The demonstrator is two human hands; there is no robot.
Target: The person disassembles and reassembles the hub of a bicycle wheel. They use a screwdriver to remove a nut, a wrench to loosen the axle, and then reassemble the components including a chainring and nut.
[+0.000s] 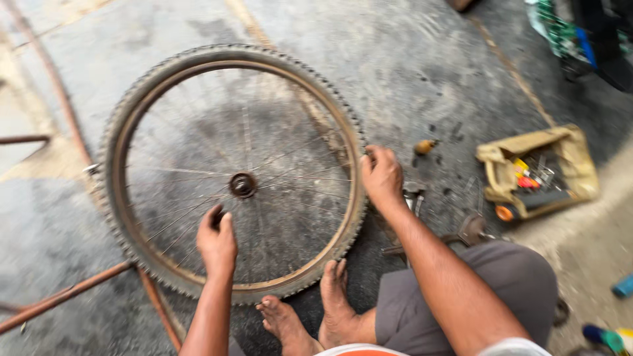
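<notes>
Head view: we see a bicycle wheel [231, 171] lying flat on the grey concrete floor [422, 59], its knobby tyre still on the rusty rim. Our right hand [381, 177] is clenched over the tyre at the wheel's right edge, fingers curled onto the tread. Our left hand [216, 242] reaches inside the rim, fingers closed among the spokes just below and left of the hub [242, 185]; what it grips we cannot tell. Our bare feet [310, 316] press against the tyre's near edge. A tan tool pouch [573, 165] lies well apart, to the right.
</notes>
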